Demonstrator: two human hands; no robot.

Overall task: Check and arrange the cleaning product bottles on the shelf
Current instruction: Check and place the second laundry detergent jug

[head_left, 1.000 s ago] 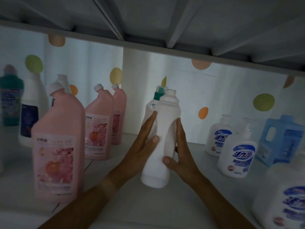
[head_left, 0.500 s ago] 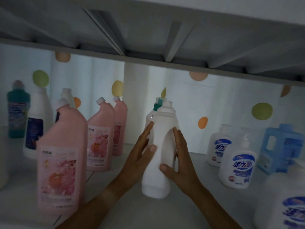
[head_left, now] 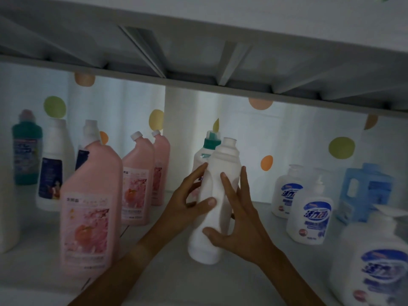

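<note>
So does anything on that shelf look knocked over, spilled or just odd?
Nothing is spilled or fallen. The one oddity is the plain white bottle held between the left hand and right hand: it shows no label on this side and leans slightly, while the pink bottles and pump bottles stand upright.

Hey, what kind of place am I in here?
Likely a shop or storeroom shelf for cleaning products: rows of identical pink bottles, matching pump soap bottles, and a shelf board overhead.
</note>
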